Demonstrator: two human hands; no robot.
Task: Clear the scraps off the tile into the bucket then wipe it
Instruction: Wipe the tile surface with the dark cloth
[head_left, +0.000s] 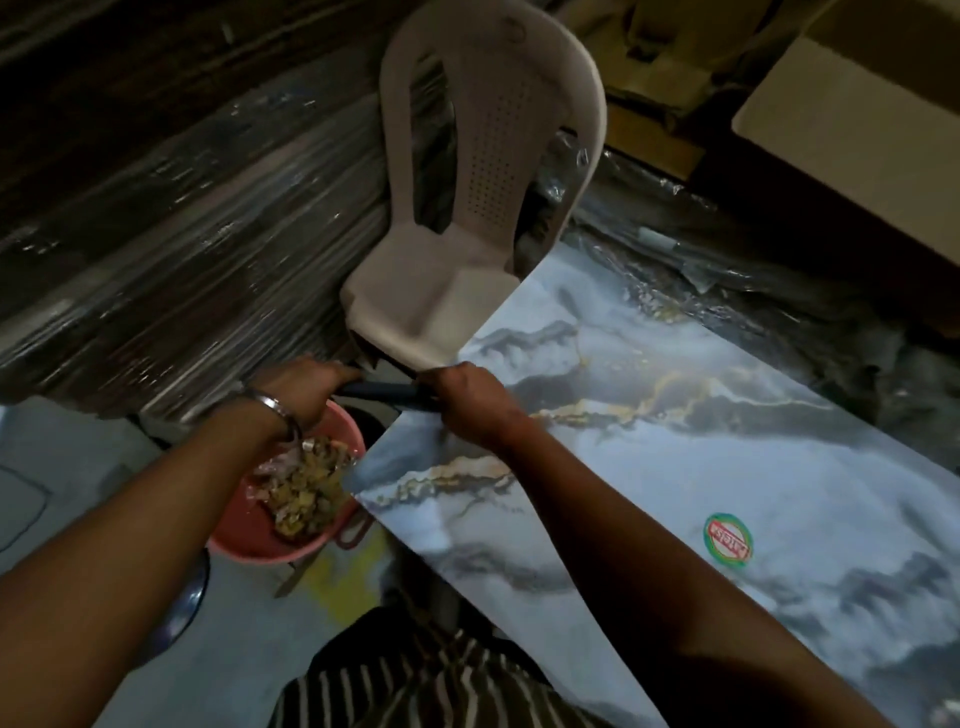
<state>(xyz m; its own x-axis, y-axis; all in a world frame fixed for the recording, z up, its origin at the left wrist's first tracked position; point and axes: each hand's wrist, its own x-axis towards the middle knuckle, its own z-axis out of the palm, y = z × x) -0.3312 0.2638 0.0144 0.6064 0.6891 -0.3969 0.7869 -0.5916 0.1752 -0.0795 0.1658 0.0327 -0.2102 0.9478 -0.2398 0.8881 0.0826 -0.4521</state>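
Observation:
A large marble-patterned tile (675, 467) with grey and gold veins lies across the right half of the view; I see no scraps on its visible surface. Beside its left corner, lower down, sits a pink bucket (249, 551) holding a heap of yellow-green scraps (306, 488). A dark bar-shaped tool (382, 392) is held level above the bucket's far rim at the tile's edge. My right hand (462, 400) is closed around one end. My left hand (306, 387), with a metal bangle on the wrist, is closed at the other end.
A white plastic chair (467, 208) stands right behind the tile's far corner. Plastic-wrapped stacks (182, 234) fill the left background. A round green and red sticker (727, 538) is on the tile. Pale floor shows below the bucket.

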